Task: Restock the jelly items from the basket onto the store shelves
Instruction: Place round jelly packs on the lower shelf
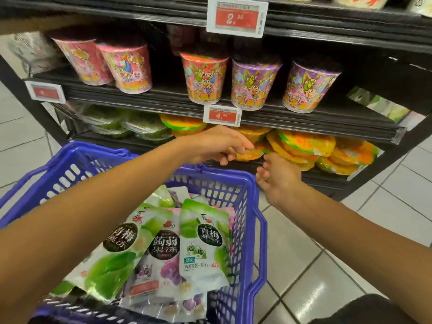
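Lighting was even overhead store light, fairly bright, with no hard shadows. The floor tiles (327, 288) carried soft white glare patches bottom right. The black shelves (304, 120) ate the light; the underside of each deck and the tops of the cups (205, 78) went near black, detail lost. Sharpest area was the jelly pouches (203, 242) in the basket (254, 242): print readable, mild sheen on the film. The left hand (217, 143) and right hand (278, 178) were slightly soft, fingertips smeared. The upper price tag (237, 17) had readable digits, small print mush. The left tag (45, 91) was blurred out. Wide-angle bend was strong: shelf lines bowed, corners stretched and soft.
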Demonstrator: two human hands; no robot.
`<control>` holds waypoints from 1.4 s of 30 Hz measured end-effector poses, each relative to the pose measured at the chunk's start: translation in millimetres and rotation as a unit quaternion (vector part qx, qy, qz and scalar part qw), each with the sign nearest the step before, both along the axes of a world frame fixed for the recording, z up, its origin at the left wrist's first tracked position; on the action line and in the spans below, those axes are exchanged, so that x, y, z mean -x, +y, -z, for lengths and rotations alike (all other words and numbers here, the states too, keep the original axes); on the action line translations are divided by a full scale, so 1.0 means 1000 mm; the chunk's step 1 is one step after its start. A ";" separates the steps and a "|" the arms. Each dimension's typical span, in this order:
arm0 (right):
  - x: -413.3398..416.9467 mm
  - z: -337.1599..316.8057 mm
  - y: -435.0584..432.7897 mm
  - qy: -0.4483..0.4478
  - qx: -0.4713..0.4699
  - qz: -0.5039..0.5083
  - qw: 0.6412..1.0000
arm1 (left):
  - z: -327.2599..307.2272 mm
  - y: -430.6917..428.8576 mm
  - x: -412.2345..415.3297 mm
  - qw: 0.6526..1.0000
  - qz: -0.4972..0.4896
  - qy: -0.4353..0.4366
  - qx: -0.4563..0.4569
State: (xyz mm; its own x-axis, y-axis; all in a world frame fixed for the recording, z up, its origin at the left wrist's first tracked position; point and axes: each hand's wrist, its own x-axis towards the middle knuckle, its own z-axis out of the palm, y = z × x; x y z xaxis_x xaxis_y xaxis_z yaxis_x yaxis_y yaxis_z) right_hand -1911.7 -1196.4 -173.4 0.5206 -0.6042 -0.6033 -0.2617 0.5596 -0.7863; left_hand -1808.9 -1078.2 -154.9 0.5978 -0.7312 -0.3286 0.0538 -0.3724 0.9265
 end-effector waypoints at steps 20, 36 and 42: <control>-0.015 0.047 0.106 0.262 0.017 -0.421 0.868 | 0.052 0.119 -0.069 0.903 0.288 0.133 -0.291; 0.041 0.045 0.128 0.381 0.079 -0.325 0.862 | 0.062 0.221 0.095 0.823 -0.109 0.059 -0.555; 0.061 0.043 0.157 0.401 -0.028 -0.442 0.802 | 0.060 0.225 0.107 0.830 -0.235 0.128 -0.490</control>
State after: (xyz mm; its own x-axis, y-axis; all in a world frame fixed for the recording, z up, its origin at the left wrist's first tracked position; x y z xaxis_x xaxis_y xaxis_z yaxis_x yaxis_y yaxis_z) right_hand -1972.9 -1039.5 -216.0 0.1623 -0.1732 -0.9714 -0.9845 -0.0944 -0.1476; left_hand -1916.0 -852.8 -214.5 0.5597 0.2555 -0.7883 0.5543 -0.8226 0.1269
